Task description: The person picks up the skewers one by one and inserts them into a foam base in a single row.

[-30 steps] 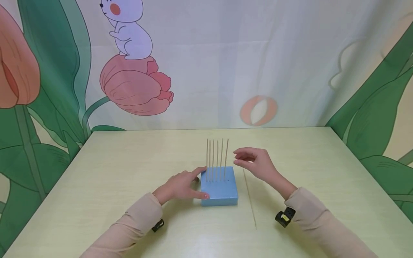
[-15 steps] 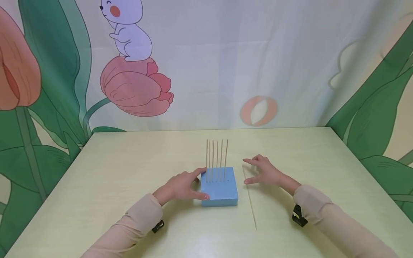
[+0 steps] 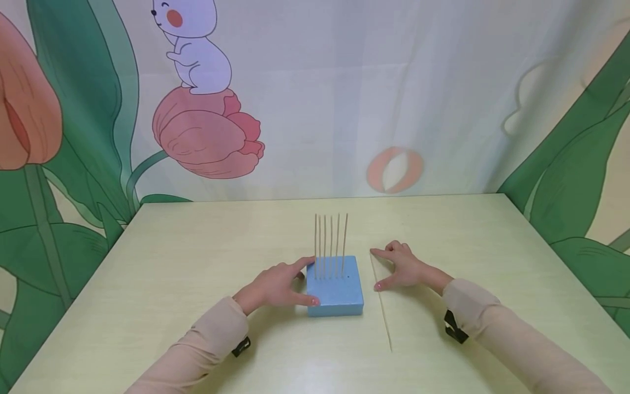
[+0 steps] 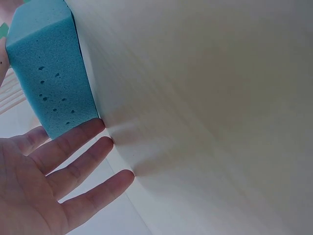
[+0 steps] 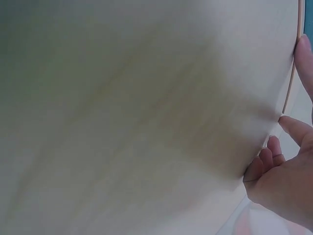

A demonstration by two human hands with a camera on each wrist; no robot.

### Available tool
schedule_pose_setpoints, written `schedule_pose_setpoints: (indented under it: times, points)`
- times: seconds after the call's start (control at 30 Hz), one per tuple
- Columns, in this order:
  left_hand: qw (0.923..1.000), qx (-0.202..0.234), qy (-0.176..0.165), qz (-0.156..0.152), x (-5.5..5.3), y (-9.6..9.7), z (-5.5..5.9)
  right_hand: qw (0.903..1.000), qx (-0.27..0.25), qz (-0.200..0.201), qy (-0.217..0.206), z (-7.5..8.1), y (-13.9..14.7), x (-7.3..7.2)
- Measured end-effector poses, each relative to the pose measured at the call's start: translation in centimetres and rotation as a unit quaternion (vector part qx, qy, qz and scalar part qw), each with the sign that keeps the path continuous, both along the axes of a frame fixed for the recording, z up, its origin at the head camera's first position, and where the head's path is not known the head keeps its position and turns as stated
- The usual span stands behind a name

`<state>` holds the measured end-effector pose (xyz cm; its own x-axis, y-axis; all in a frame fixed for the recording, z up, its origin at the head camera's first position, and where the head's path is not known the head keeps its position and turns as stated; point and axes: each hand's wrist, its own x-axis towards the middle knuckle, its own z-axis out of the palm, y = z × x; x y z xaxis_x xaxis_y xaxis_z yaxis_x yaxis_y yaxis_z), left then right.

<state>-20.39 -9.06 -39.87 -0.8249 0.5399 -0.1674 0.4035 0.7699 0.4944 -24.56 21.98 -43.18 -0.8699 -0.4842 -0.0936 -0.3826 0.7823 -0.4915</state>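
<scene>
A blue foam block (image 3: 339,295) sits on the table, with several thin wooden sticks (image 3: 331,241) standing upright in a row in its top. One small hole (image 3: 348,277) shows right of the row. My left hand (image 3: 275,282) rests against the block's left side, thumb on its top and index finger at the back corner. In the left wrist view its other fingers (image 4: 80,171) are spread and fairly straight. My right hand (image 3: 406,268) is beside a loose stick (image 3: 385,320) lying right of the block. Its index fingertip touches the far end and its thumb touches farther down; the remaining fingers are bent.
The pale wooden table (image 3: 206,246) carries the block and the loose stick. Behind it hangs a curtain (image 3: 315,109) printed with flowers and a white animal. A black band is on each wrist.
My right hand has come down from beside the upright sticks to the table and now touches the loose stick. The left hand and block have stayed in place.
</scene>
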Motion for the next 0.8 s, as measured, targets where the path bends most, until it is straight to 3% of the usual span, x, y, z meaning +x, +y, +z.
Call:
schedule_pose_setpoints:
  times: [0.57, 0.7, 0.8]
  points:
    - [0.9999, 0.011, 0.002, -0.002, 0.1, -0.1, 0.0, 0.9994, -0.01, 0.002, -0.034, 0.4, -0.2, -0.6]
    - [0.9999, 0.009, 0.001, -0.004, 0.0, -0.2, -0.1, 0.9977, -0.049, 0.014, -0.043, 0.6, -0.3, -0.8]
    - [1.0, 0.007, 0.001, -0.005, 0.0, -0.1, -0.1, 0.9903, -0.119, 0.019, -0.07, 1.0, -0.4, -1.0]
